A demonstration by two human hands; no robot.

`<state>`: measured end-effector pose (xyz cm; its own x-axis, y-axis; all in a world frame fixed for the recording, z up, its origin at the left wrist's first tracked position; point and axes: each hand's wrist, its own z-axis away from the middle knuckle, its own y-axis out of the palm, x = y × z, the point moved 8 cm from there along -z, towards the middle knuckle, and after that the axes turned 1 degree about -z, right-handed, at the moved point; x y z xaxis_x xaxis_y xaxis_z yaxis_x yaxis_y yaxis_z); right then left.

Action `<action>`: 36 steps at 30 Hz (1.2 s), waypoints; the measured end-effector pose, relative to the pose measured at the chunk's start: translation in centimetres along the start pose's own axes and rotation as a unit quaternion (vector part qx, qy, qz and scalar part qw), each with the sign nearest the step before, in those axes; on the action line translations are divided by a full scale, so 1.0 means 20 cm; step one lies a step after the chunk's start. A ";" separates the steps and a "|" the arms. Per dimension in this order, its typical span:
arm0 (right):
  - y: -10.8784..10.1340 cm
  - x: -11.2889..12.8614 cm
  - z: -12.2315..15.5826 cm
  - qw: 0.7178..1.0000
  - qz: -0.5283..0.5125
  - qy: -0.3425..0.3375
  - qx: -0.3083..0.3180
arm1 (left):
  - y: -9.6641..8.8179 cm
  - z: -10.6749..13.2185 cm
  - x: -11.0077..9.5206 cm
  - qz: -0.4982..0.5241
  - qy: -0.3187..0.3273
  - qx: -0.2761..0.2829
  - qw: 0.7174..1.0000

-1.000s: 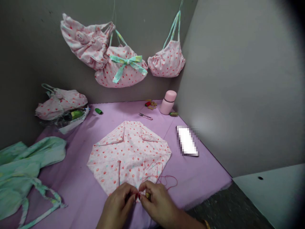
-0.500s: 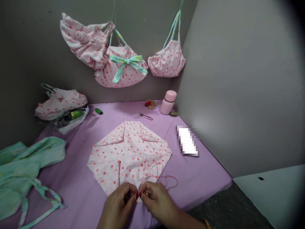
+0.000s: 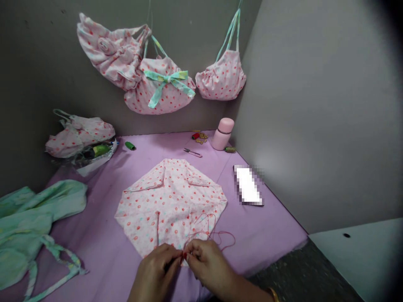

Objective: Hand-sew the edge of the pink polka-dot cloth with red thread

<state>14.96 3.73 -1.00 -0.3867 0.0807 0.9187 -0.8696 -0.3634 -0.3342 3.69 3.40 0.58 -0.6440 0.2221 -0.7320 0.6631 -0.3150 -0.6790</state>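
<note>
- Left hand (image 3: 155, 272): near edge of the counter (image 3: 267, 226); fingertips pinched together at the near hem of the pink spotted fabric piece (image 3: 171, 201). The grip is closed to a fine pinch; whether cloth, thread or a needle is held cannot be told.
- Right hand (image 3: 208, 266): touching the left at the fingertips, likewise closed to a fine pinch at the same spot on the hem; a ring is worn.
- Pink spotted fabric piece: laid flat at the middle of the purple-covered counter, two far corners folded in, near edge under the fingertips.
- Red thread (image 3: 217, 235): lying in loose loops on the fabric and the cover, just beyond the right hand, running in to the pinch.
- Step in hand, as judged: hand-sewing at the hem, at the point of a stitch or knot.
- Next move, as judged: thread to be drawn through evenly, with the loops kept from tangling and the hem held flat.
- Snips (image 3: 192, 152): well apart, on the far side of the fabric, near a pink flask (image 3: 222, 134).
- Finished spotted bags (image 3: 163, 86): hung on the wall behind.
</note>
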 end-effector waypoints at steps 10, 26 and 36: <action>-0.01 0.01 0.00 1.000 0.025 -0.003 -0.014 | 0.02 0.03 -0.01 -0.057 0.054 -0.028 0.997; 0.00 0.00 0.00 1.000 0.023 -0.009 -0.012 | 0.02 0.05 -0.02 -0.089 0.114 -0.064 0.987; 0.00 0.02 0.00 1.000 0.016 -0.020 -0.011 | 0.00 0.08 -0.16 -0.214 0.216 -0.108 0.946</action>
<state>14.76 3.77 -0.69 -0.4018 0.0327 0.9151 -0.8638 -0.3452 -0.3669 5.07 1.24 2.94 -0.6858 0.6587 -0.3095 0.4689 0.0747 -0.8801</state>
